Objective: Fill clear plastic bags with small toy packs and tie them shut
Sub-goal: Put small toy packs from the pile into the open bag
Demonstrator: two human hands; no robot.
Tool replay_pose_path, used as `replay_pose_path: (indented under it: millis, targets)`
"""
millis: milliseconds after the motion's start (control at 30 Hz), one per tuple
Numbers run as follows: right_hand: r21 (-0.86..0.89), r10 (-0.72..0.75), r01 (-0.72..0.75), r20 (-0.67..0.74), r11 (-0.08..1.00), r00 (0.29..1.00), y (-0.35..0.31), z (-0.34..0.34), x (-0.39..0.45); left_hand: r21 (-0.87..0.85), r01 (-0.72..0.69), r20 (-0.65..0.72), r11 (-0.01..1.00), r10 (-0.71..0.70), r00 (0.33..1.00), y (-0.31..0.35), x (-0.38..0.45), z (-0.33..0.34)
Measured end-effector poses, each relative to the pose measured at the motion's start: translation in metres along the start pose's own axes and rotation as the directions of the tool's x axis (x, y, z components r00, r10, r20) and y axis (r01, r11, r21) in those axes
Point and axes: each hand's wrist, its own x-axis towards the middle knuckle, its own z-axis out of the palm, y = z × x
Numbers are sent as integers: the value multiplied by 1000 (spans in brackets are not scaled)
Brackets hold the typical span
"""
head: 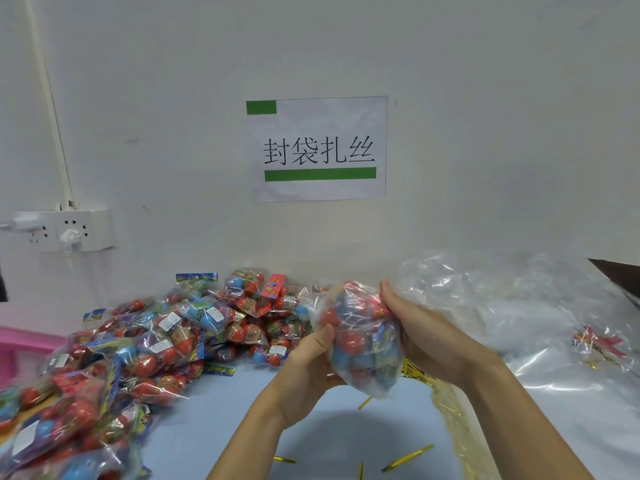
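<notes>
Above the table (332, 427), head view: both hands hold a clear bag (360, 337) stuffed with red and blue toy packs, lifted off the surface. Left hand (311, 362) cups the bag's left side, thumb pressed on it. Right hand (412, 323) grips the bag's right side, fingers curled round the gathered plastic. Loose toy packs (145, 344) heaped at left. Empty clear bags (519, 306) piled right. Gold twist ties (408, 457) scattered near the forearms.
</notes>
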Motion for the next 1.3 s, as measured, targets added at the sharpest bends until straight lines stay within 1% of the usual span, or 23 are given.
replay_pose_path:
  millis: [67, 133, 200, 267, 367, 433, 500, 533, 567, 600, 633, 667, 700, 733, 767, 833, 900, 967, 1000, 1067, 1133, 1200, 1300]
  targets:
    - [-88, -12, 16, 47, 996, 999, 2, 0, 0, -67, 45, -23, 997, -46, 999, 0, -1, 1]
    - [-146, -72, 81, 65, 986, 995, 4, 2, 0, -125, 103, -48, 987, -110, 993, 0, -1, 0]
    - [-152, -127, 142, 102, 978, 987, 4, 5, 0, -162, 159, -37, 974, -167, 985, 0, -1, -2]
    - [-123, -166, 185, 148, 975, 975, 5, 5, -1, -170, 215, 7, 962, -217, 976, 0, -3, -3]
    - [-153, -189, 222, 208, 963, 960, 6, 2, -5, -158, 267, 69, 951, -259, 963, 1, -5, -4]
    - [-87, -174, 201, 249, 976, 953, 6, 1, -6, -132, 290, 65, 948, -284, 957, 0, -3, -7]
    - [1, -158, 161, 197, 987, 968, 5, 3, -3, -48, 295, 16, 954, -294, 956, 2, -1, -7]
    - [17, -150, 149, 144, 989, 978, 4, 3, -1, 22, 287, -42, 958, -286, 957, 6, 0, -5]
    - [12, -142, 141, 88, 990, 986, 5, 4, 0, 116, 273, -122, 955, -259, 958, 11, 2, -3]
    - [-12, -131, 131, 39, 991, 991, 6, 5, 1, 230, 245, -214, 942, -197, 957, 14, 4, -1]
    - [-33, -112, 112, 1, 993, 994, 7, 5, 2, 345, 192, -293, 919, -89, 952, 17, 6, 1]
    - [-48, -91, 89, -24, 995, 996, 8, 4, 3, 446, 112, -330, 888, 47, 943, 20, 8, 3]
    - [-51, -70, 68, -34, 996, 997, 9, 4, 3, 516, 15, -309, 856, 170, 936, 23, 9, 5]
    - [-55, -50, 48, -22, 997, 999, 10, 3, 4, 553, -86, -244, 829, 260, 934, 27, 10, 8]
    - [-79, -26, 26, -2, 997, 1000, 12, 4, 5, 566, -161, -162, 809, 301, 940, 30, 9, 12]
    - [-189, 10, -11, -5, 982, 1000, 15, 7, 5, 599, -230, -9, 767, 294, 956, 37, 8, 24]
    - [-270, -14, 2, -42, 963, 999, 19, 8, 7, 629, -289, 111, 721, 285, 952, 39, 8, 33]
    - [-320, -71, 63, -14, 945, 997, 21, 14, 7, 625, -322, 134, 711, 309, 942, 41, 8, 36]
    - [-341, -69, 65, 1, 938, 998, 21, 17, 6, 605, -326, 114, 726, 326, 938, 41, 8, 36]
    - [-387, -20, 17, -5, 922, 1000, 21, 23, 6, 559, -333, 37, 759, 379, 925, 41, 8, 35]
    - [-409, -3, -5, -19, 912, 1000, 22, 26, 9, 524, -299, -111, 798, 412, 904, 40, 9, 34]
    - [-394, -24, 21, -3, 919, 1000, 22, 29, 11, 454, -265, -250, 851, 407, 879, 39, 10, 34]
    - [-371, -70, 65, 2, 926, 998, 24, 33, 12, 359, -227, -391, 905, 367, 844, 37, 12, 35]
